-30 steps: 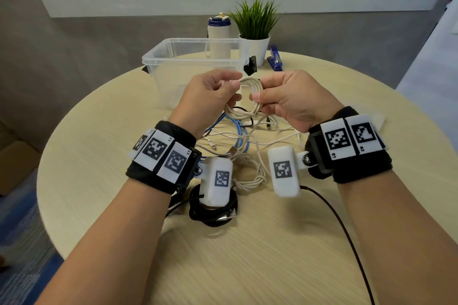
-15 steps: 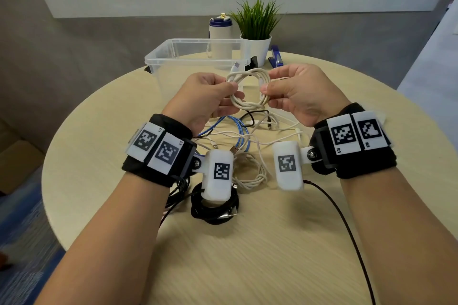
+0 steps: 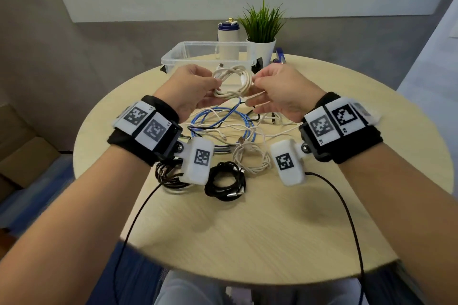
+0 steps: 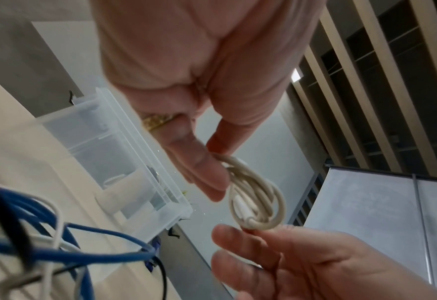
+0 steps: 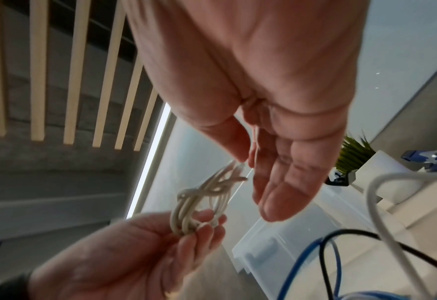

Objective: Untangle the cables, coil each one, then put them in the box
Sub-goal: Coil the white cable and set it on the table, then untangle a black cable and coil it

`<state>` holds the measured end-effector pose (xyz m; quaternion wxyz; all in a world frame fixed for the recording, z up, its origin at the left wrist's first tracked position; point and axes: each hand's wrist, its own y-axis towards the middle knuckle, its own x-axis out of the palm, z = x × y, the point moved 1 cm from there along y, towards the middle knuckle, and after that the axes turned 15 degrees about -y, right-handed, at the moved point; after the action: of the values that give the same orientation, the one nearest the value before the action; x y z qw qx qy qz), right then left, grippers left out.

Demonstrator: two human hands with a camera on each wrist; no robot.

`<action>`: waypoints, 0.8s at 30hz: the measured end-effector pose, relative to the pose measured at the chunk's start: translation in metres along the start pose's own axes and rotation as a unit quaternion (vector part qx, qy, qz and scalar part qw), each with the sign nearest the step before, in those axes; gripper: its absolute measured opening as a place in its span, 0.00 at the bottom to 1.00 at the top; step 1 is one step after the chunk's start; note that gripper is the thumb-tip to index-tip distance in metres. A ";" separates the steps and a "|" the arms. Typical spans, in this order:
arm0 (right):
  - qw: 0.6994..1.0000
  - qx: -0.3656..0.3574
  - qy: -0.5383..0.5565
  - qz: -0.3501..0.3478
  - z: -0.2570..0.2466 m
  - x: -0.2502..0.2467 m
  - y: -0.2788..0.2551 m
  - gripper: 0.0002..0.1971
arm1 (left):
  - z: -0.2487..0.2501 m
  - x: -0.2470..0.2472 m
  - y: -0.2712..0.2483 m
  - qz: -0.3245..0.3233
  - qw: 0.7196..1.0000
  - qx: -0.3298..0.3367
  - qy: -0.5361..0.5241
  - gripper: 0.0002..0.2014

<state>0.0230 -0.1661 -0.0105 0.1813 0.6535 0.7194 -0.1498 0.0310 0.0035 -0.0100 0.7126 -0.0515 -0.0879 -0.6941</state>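
Note:
A cream cable coil [image 3: 233, 82] hangs in the air between both hands, just in front of the clear plastic box [image 3: 178, 57]. My left hand [image 3: 210, 84] pinches the coil's left side, seen close up as the coil [image 4: 256, 199] under the left fingers [image 4: 207, 172]. My right hand [image 3: 257, 82] pinches its right side between thumb and fingers, with the other fingers [image 5: 276, 182] nearly straight beside the coil [image 5: 199, 199]. Below the hands a tangle of blue, white and black cables [image 3: 223, 126] lies on the round table [image 3: 371, 156].
Nearer to me lie a coiled black cable [image 3: 225, 184], a coiled white cable [image 3: 252, 158] and another coil [image 3: 171, 173] partly under my left wrist. Behind the box stand a bottle [image 3: 228, 37], a potted plant [image 3: 262, 30] and a blue stapler [image 3: 280, 53].
Both hands have lifted the cream coil a little up and away from the tangle toward the box. Its loops are gathered into a tighter ring, and the right fingers have straightened.

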 end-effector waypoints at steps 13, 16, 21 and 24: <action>0.841 -0.176 -0.499 -0.111 -0.032 0.073 -0.004 0.13 | 0.005 -0.094 -0.026 0.045 0.983 -0.060 0.166 0.08; 0.808 -0.176 -0.548 -0.124 -0.028 0.088 0.003 0.15 | -0.003 -0.114 -0.028 0.058 0.978 -0.087 0.182 0.08; 0.806 -0.163 -0.560 -0.101 -0.024 0.088 0.015 0.12 | -0.018 -0.134 -0.027 0.065 0.961 -0.130 0.234 0.08; 0.843 -0.134 -0.515 -0.078 -0.029 0.076 0.022 0.14 | -0.024 -0.138 -0.023 0.066 0.950 -0.145 0.268 0.08</action>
<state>0.0365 -0.0829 -0.0188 0.5993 0.3934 0.5842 -0.3805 0.0066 0.1338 -0.0616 0.7392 0.0274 0.2117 -0.6387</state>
